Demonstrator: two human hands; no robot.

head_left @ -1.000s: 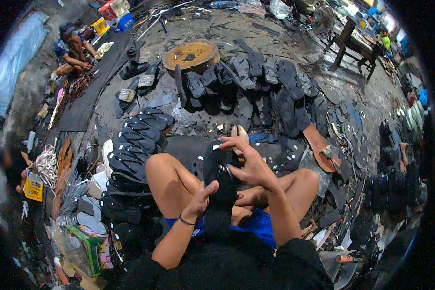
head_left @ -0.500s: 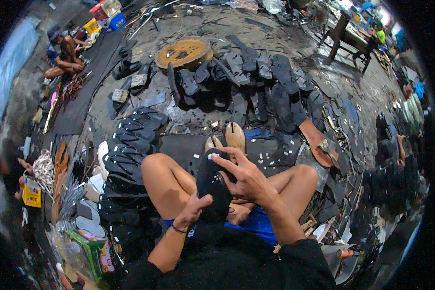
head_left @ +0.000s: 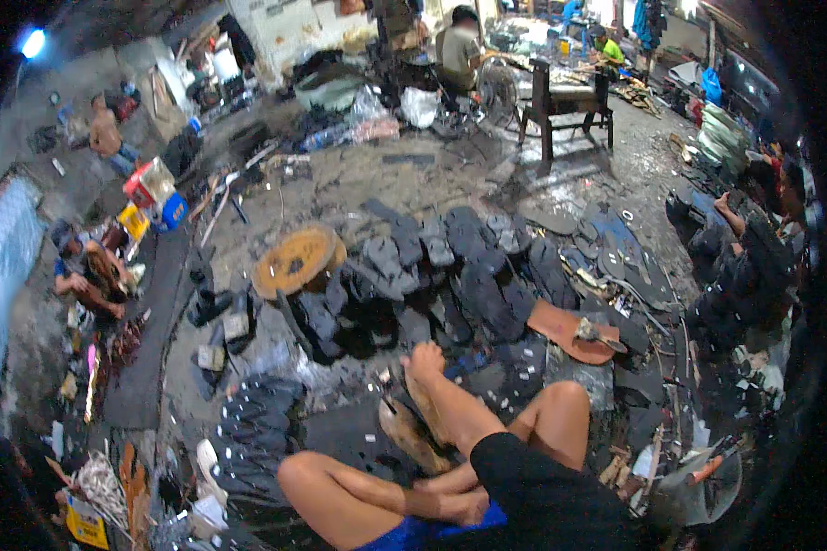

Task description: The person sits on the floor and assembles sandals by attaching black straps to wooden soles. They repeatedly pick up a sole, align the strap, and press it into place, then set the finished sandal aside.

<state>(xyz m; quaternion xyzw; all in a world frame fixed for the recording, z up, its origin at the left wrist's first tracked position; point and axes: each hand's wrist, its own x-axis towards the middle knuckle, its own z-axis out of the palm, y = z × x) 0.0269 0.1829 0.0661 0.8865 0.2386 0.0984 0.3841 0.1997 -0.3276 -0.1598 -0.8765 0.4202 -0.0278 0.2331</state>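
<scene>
My right hand [head_left: 423, 362] reaches forward over the far tip of a tan wooden shoe last [head_left: 425, 404], its fingers bent; what they grip, if anything, is hidden. Beside it on the left rests a second wooden last [head_left: 400, 428]. Just beyond my fingers stands a dark sole [head_left: 415, 329], part of a long pile of black soles [head_left: 482, 298]. My left hand is out of the picture. My bent legs [head_left: 340, 491] lie crossed below the lasts.
A row of black sandal uppers [head_left: 259, 432] lies left of my knee. Farther out are a round wooden block [head_left: 296, 263], a brown sole-shaped piece [head_left: 570, 332] and a dark wooden stand [head_left: 565, 106]. People sit at the left [head_left: 92, 271] and right edges.
The view has tipped up toward the room. My right hand has left the black shoe piece and stretched forward to the lasts; my left hand and that piece have gone out of view.
</scene>
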